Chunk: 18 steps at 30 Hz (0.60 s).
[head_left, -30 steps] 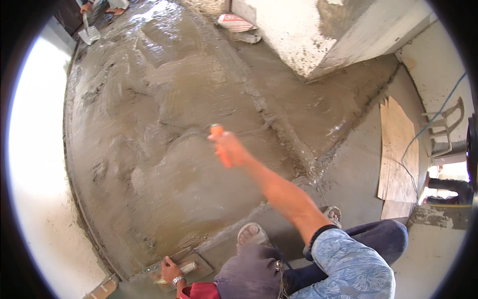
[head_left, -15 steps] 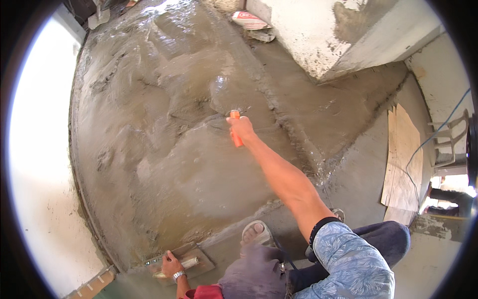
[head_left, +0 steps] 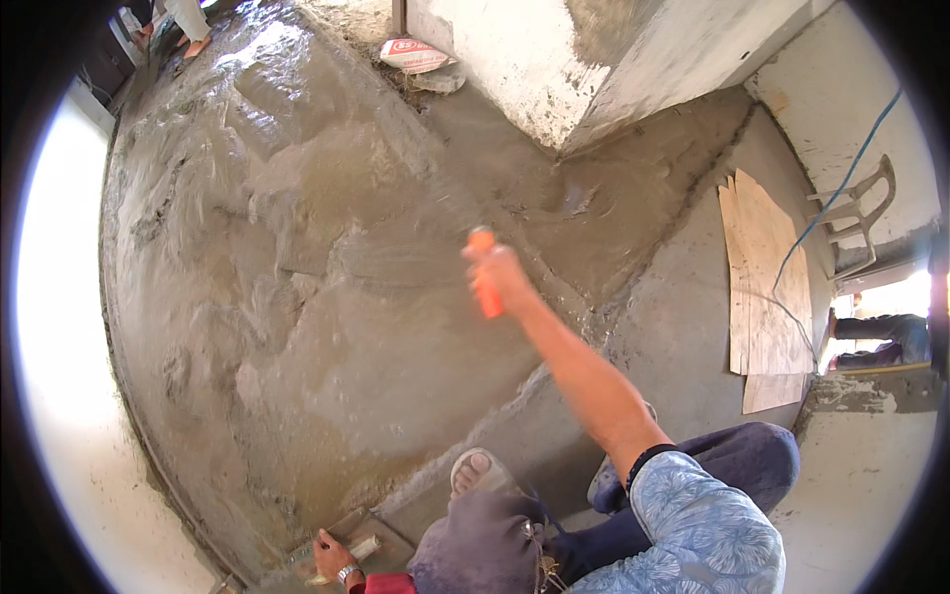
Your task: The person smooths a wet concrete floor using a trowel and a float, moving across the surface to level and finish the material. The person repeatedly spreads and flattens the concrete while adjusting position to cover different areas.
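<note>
Wet cement [head_left: 297,337] lies spread before me. My right hand [head_left: 503,277] has its fingers wrapped around an orange handle [head_left: 490,303] over it; my left hand [head_left: 336,560] is at a flat trowel [head_left: 394,539], its grip unclear.

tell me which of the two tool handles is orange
The orange handle is in the grip of the right hand, out over the wet floor; the pale handle, in the left hand, sits on a flat plate.
</note>
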Motion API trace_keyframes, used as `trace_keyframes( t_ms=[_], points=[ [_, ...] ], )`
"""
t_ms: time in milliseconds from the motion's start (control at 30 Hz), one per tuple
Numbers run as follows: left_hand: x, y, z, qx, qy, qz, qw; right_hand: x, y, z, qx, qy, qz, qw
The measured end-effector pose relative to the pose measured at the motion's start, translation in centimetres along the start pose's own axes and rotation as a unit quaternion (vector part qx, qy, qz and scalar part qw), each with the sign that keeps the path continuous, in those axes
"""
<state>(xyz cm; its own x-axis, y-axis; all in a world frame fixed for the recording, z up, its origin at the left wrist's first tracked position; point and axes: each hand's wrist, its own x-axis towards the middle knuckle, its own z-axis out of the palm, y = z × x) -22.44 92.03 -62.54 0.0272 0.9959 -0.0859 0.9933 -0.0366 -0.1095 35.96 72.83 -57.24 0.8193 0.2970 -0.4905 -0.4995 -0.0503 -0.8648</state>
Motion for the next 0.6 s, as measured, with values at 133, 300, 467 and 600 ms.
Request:
trace_keyframes(
  t_ms=[133,300,467,600],
  points=[
    [-0.1,0.8,-0.5,-0.027,0.011,0.008,1.0,-2.8,5.2,11.2,-0.094,-0.151,0.069,0.982],
    [-0.4,1.7,-0.6,-0.019,0.003,0.006,1.0,-0.3,8.3,14.7,-0.048,-0.12,0.142,0.981],
    [-0.3,0.9,-1.5,-0.008,-0.021,-0.012,1.0,1.4,6.3,11.2,-0.145,-0.049,0.094,0.984],
    [-0.1,1.0,-1.1,-0.013,-0.018,-0.005,1.0,1.1,3.9,5.8,-0.175,-0.001,0.055,0.983]
  ],
)
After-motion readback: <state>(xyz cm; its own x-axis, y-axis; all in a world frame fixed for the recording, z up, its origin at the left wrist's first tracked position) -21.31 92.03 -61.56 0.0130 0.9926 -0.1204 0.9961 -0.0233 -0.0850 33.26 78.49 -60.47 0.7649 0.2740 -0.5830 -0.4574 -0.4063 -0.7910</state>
